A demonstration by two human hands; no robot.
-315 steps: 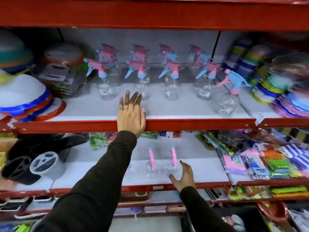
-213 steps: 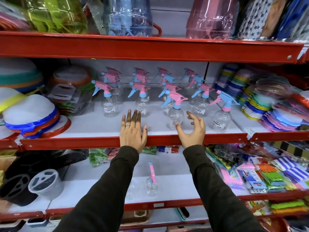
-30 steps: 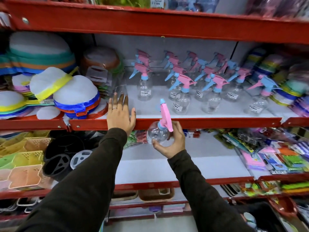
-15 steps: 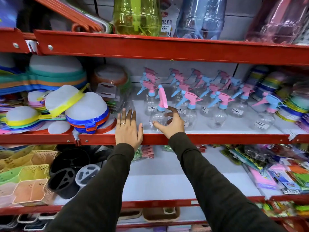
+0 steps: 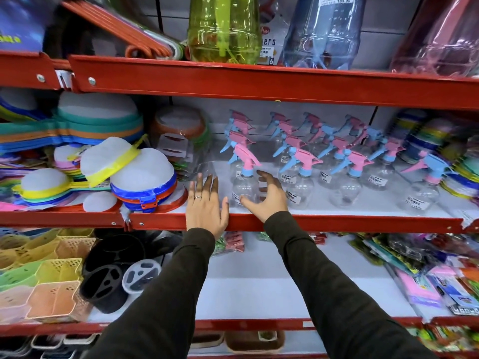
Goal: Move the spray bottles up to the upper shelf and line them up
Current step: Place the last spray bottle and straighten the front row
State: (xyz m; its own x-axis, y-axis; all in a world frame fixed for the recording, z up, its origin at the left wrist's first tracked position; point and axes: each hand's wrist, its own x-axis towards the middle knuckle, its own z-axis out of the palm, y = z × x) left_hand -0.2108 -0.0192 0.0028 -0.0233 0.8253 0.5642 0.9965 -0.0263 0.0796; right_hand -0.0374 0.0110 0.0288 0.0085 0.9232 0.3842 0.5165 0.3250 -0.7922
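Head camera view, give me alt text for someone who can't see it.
A person's right hand is cupped open around a clear spray bottle standing upright at the front of a red shelf, beside rows of matching bottles. Their left hand rests flat on the shelf edge.

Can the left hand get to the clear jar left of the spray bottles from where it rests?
Probably yes: the left hand lies flat on the shelf edge, fingertips just before the clear jar, nothing between.
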